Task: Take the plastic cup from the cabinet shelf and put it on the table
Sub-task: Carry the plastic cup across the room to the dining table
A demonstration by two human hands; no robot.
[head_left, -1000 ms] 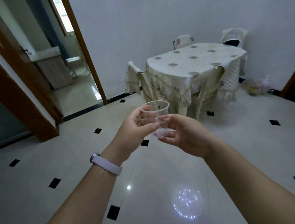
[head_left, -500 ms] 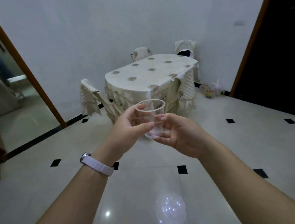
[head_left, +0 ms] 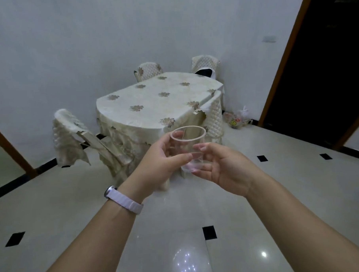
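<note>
A clear plastic cup [head_left: 189, 147] is upright in mid-air in front of me, held between both hands. My left hand [head_left: 158, 163] wraps its left side, thumb across the front; a white watch band sits on that wrist. My right hand [head_left: 221, 167] cradles the cup's right side and base with its fingers. Beyond the cup stands the table [head_left: 152, 100], covered by a cream cloth with brown flower prints. The cup is short of the table's near edge and above the floor. No cabinet is in view.
Cloth-covered chairs surround the table: one tilted at the left [head_left: 72, 140], one at the near right [head_left: 214, 122], two at the back. A plastic bag [head_left: 236, 120] lies on the floor by the wall. A dark doorway [head_left: 323, 68] opens on the right. Glossy tiled floor lies between me and the table.
The view has swung right and moved closer to the table, which now looks larger and centred. Both hands keep the same hold on the cup.
</note>
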